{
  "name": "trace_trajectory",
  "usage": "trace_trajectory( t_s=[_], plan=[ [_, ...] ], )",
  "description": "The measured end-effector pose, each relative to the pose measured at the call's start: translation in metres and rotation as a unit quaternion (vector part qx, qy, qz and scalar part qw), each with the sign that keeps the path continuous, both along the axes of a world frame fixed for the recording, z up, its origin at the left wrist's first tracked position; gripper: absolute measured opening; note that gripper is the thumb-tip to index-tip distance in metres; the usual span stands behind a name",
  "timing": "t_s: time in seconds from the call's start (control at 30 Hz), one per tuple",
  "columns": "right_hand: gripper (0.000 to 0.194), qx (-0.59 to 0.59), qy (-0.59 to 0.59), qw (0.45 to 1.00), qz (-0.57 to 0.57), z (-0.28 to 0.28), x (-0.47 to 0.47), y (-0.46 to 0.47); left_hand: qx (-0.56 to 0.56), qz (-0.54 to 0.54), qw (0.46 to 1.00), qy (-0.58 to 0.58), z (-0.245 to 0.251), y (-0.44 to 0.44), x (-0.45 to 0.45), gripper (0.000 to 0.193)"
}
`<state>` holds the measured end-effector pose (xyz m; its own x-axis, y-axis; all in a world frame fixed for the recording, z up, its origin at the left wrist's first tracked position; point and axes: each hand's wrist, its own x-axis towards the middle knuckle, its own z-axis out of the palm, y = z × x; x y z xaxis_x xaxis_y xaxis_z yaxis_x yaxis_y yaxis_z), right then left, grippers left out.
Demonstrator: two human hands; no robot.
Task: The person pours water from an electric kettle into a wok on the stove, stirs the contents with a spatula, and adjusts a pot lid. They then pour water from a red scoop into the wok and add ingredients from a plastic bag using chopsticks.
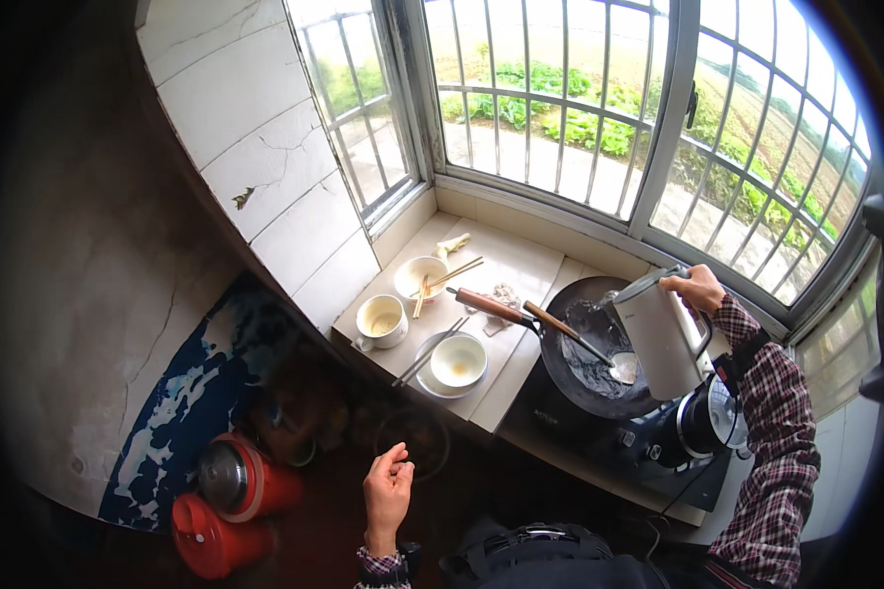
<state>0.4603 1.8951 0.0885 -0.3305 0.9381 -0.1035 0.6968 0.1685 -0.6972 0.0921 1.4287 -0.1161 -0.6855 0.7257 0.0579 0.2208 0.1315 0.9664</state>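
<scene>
My right hand (700,288) grips the handle of a grey kettle (656,335), which is tilted over a black wok (560,368) with its spout at the wok's far side. Water shows in the wok, and a spatula (571,333) with a wooden handle rests in it. The wok's wooden handle (488,304) points left over the tiled counter. My left hand (388,489) hangs in front of me, below the counter's edge, fingers loosely curled with nothing visible in them.
On the counter (512,368) stand a white mug (381,322), a bowl (421,280) with chopsticks (460,271), and another bowl (459,361) on a plate. A crumpled cloth-like thing (502,300) lies near the wok. A glass-lidded pot (714,416) stands right; red containers (214,537) are lower left.
</scene>
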Motion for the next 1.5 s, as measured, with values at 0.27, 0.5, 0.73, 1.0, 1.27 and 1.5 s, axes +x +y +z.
trace_trajectory(
  t_s=[0.27, 0.5, 0.73, 1.0, 1.27, 1.5],
  plan=[
    [0.046, -0.002, -0.02, 1.0, 0.004, 0.007, -0.009, -0.007, 0.025, 0.026, 0.999, -0.014, 0.0, 0.003, 0.004, 0.033],
    [0.049, -0.018, -0.055, 0.998, 0.016, 0.01, -0.01, -0.008, 0.031, 0.022, 0.999, -0.037, 0.001, 0.002, 0.006, 0.034],
    [0.051, -0.028, -0.069, 0.997, 0.008, 0.008, -0.013, -0.007, 0.028, 0.017, 0.998, -0.049, 0.001, 0.002, 0.004, 0.035],
    [0.051, -0.038, -0.078, 0.996, 0.01, 0.016, -0.013, -0.012, 0.033, 0.022, 0.997, -0.066, -0.002, 0.003, 0.004, 0.035],
    [0.048, -0.045, -0.072, 0.996, 0.009, 0.016, -0.017, -0.006, 0.024, 0.028, 0.999, -0.035, 0.004, -0.002, 0.004, 0.034],
    [0.053, -0.019, -0.106, 0.994, 0.012, 0.012, -0.012, 0.002, 0.019, 0.014, 0.999, -0.048, 0.007, -0.005, 0.004, 0.035]
  ],
)
